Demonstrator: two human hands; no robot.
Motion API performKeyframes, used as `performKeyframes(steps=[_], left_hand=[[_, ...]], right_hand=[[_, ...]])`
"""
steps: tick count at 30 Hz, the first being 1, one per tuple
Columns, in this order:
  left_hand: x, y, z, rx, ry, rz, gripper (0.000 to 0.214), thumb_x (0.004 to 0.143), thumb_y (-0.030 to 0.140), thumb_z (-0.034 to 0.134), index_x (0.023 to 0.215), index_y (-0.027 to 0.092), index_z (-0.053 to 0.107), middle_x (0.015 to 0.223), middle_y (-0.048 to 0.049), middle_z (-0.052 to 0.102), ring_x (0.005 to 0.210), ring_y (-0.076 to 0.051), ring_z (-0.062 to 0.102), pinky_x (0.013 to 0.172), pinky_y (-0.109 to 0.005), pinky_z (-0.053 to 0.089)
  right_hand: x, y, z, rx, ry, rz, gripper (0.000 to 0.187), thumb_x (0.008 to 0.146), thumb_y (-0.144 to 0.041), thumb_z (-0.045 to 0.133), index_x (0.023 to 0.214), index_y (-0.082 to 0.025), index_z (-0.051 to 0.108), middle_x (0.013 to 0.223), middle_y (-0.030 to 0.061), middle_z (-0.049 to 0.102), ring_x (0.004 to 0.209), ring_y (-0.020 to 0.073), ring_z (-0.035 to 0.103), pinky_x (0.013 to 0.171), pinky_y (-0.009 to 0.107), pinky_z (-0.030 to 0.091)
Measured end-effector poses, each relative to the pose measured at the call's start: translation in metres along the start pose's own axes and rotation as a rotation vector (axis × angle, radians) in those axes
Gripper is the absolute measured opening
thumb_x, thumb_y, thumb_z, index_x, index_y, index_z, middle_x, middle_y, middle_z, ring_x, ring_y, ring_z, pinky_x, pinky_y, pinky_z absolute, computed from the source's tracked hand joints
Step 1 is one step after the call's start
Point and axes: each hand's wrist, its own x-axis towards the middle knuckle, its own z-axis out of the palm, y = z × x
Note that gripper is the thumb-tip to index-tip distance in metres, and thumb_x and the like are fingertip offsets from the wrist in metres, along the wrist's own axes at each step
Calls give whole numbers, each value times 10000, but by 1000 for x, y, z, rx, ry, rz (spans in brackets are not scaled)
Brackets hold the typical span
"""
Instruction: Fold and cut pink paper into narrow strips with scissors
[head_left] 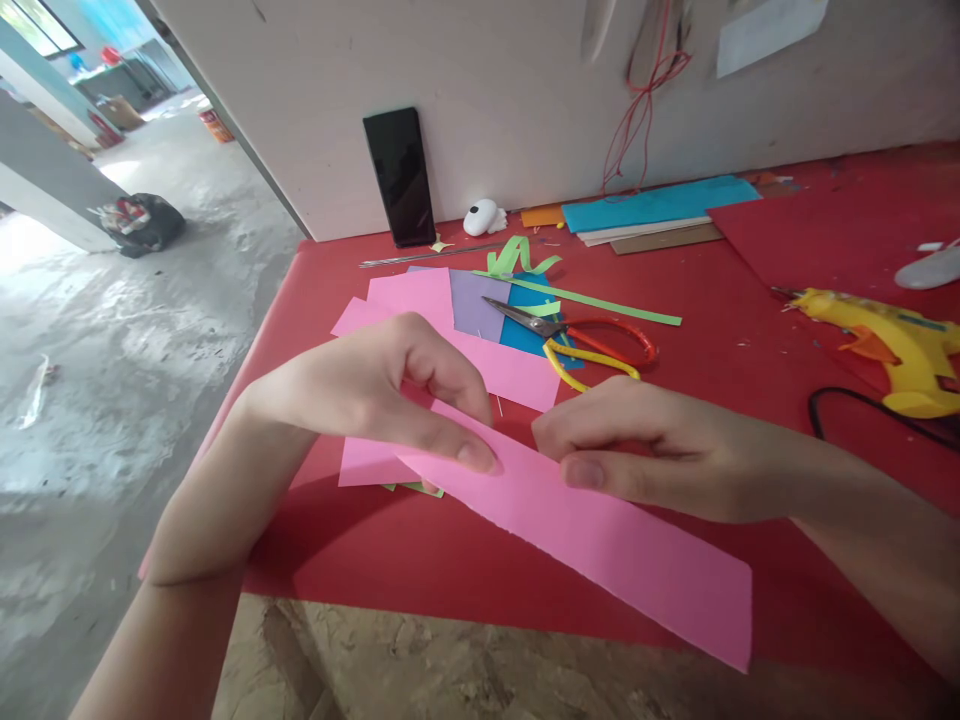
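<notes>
Pink paper strip point(615, 540), long and rough-edged, is pinched by left hand point(390, 385) and right hand point(660, 450).

Single head-worn view, set above the near edge of the red tabletop point(337, 560); it faces forward and down, across that surface to the white panel point(495, 90) behind; the left hand point(375, 385) and right hand point(660, 450) lie close, around mid-frame; the tabletop's far edge climbs rightward in frame; concrete floor point(214, 290) recedes well back at left.
</notes>
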Motion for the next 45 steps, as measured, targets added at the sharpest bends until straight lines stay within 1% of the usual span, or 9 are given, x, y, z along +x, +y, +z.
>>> performKeyframes(steps=[4,8,15,23,28,32,37,40,45], left_hand=[[0,-1,-1,-21,-2,-14,98,733,207,743,650,167,708,515,62,545,446,-20,416,434,-129,309],[2,-2,-3,5,-39,33,125,749,194,730,639,164,680,492,70,508,447,-22,378,418,-129,293],[6,-7,-7,-18,-42,49,96,736,161,733,659,169,676,559,62,586,495,-27,483,475,-103,384],[7,-9,-8,-77,-35,30,118,747,226,729,684,154,660,591,18,623,523,-67,546,496,-150,435],[6,-10,-7,-86,-25,8,148,756,282,742,709,157,678,612,3,652,540,-81,590,524,-163,463],[4,-10,-6,-76,10,31,146,743,290,760,718,156,707,622,-15,678,547,-94,612,531,-173,477],[3,-10,-9,-23,52,27,287,739,419,768,679,150,688,570,-19,649,500,-91,573,481,-179,452],[4,-11,-11,-13,62,16,293,736,426,769,672,158,671,543,-18,627,496,-99,571,469,-187,444],[4,-10,-11,-45,46,4,236,744,365,760,675,161,662,522,-13,609,467,-99,548,434,-194,418]], right_hand=[[1,1,1,71,-21,-39,368,964,-285,435,623,-186,340,591,-53,287,528,47,296,471,194,252],[2,0,0,138,-12,-46,362,927,-216,473,591,-183,343,552,-64,259,490,37,264,439,194,217],[2,-1,0,218,44,19,361,895,-206,506,560,-177,374,527,-73,263,470,31,255,421,202,204],[1,-2,3,165,148,-29,415,897,-209,507,543,-180,293,519,-69,236,466,35,240,423,218,182],[2,-1,6,216,143,-56,440,912,-203,495,555,-183,238,527,-68,205,470,39,205,422,221,162],[2,-1,6,204,143,-62,474,937,-291,518,555,-181,258,527,-68,219,470,38,224,418,214,170],[5,-2,8,131,263,-137,542,936,-396,539,531,-170,260,504,-64,241,450,23,247,397,194,186],[5,-4,9,157,291,-127,551,949,-427,509,535,-173,250,514,-62,233,453,20,241,393,189,190],[0,-4,4,237,215,-27,574,941,-494,502,547,-177,230,533,-65,194,460,23,203,385,204,159]])
